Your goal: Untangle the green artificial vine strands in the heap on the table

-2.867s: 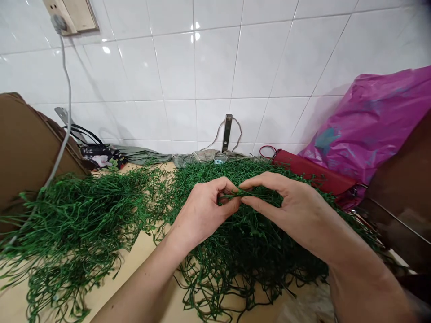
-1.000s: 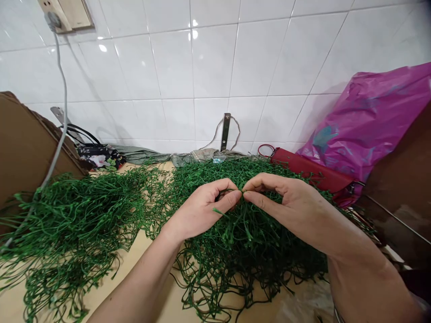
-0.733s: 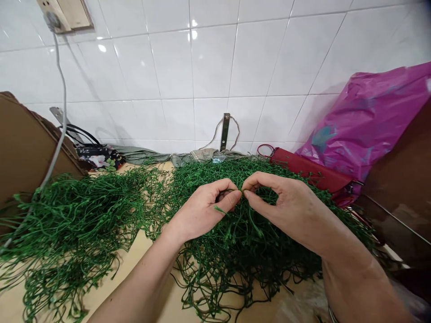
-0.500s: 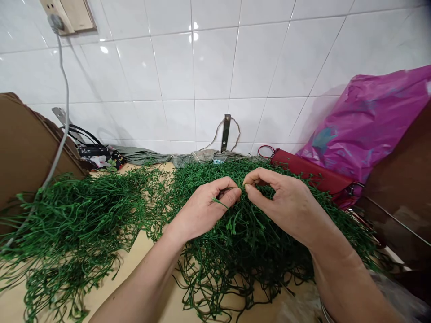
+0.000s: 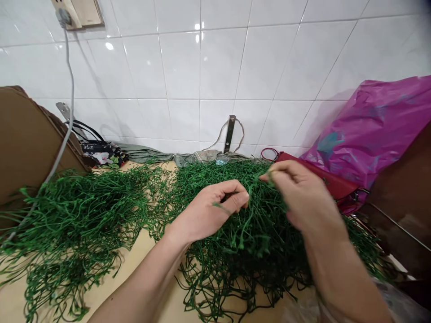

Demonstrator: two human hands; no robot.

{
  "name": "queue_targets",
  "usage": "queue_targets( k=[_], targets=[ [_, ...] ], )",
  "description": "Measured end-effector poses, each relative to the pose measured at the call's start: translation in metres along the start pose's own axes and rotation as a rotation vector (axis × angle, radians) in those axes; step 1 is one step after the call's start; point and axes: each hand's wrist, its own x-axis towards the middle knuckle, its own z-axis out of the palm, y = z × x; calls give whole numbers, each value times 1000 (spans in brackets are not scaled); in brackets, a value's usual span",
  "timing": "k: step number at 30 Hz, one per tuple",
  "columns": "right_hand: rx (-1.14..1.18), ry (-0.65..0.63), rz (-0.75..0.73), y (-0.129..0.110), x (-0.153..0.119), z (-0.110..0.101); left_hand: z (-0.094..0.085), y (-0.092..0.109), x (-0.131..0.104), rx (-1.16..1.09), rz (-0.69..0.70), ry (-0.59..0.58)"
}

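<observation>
My left hand [image 5: 215,208] is pinched over the middle heap of thin green artificial plant stems [image 5: 229,172], thumb against forefinger. One green stem tip [image 5: 220,207] pokes out across the thumb, and more strands hang below the fingers. To its right and slightly higher, my right hand [image 5: 299,193] is blurred by motion, thumb and forefinger together. A faint green strand shows at these fingertips; its exact shape is smeared. The two hands are apart, both above the heap, whose stems are tangled and have small forked ends.
A second green heap [image 5: 81,202] lies left on the tan tabletop [image 5: 134,264]. Cardboard [image 5: 30,130] stands far left beside a hanging grey cable [image 5: 69,121]. Behind are a floral bag [image 5: 104,154] and tiled wall; to the right, a red bag [image 5: 340,181] and purple plastic bag [image 5: 373,121].
My right hand has moved up and right, away from my left hand, and its wrist has turned. The left hand stays pinched nearly in place. The view has shifted slightly.
</observation>
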Motion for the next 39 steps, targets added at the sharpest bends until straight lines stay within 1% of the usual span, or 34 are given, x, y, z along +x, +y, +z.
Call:
queue_targets(
  k=[1,3,5,7,10,13,15,17,20,25,29,31,33,36,39],
  targets=[
    [33,96,18,2,5,-8,-1,3,-2,-18,5,-16],
    [63,145,21,1,12,-22,0,6,-3,-24,15,-15],
    [58,127,6,-3,12,-31,1,4,-2,4,5,16],
    [37,43,2,-9,6,-32,4,-2,1,43,-25,51],
    [23,-116,-4,-16,-4,-27,6,-11,5,53,-65,122],
    [33,-211,-5,-16,-6,-20,5,-15,8,-16,-118,196],
    [64,-273,24,-14,-6,-16,4,-14,9,-53,-147,210],
    [109,-324,60,-12,-7,-10,4,-14,10,-69,-146,199],
    [156,-357,78,-9,-11,1,7,-14,10,-63,-127,198],
    [134,-385,15,-3,-15,12,9,-21,10,-30,-92,214],
    [77,-418,-21,-1,-14,13,5,-20,10,-40,-96,158],
    [11,-442,-50,-1,-14,13,4,-18,9,-19,-113,124],
    [-108,-420,-123,-4,-16,13,2,-17,8,0,-118,92],
    [-318,-313,-297,-10,-21,18,2,-19,10,-59,-101,42],
    [-439,-219,-430,-11,-26,29,2,-24,13,-138,-89,47]
  ],
)
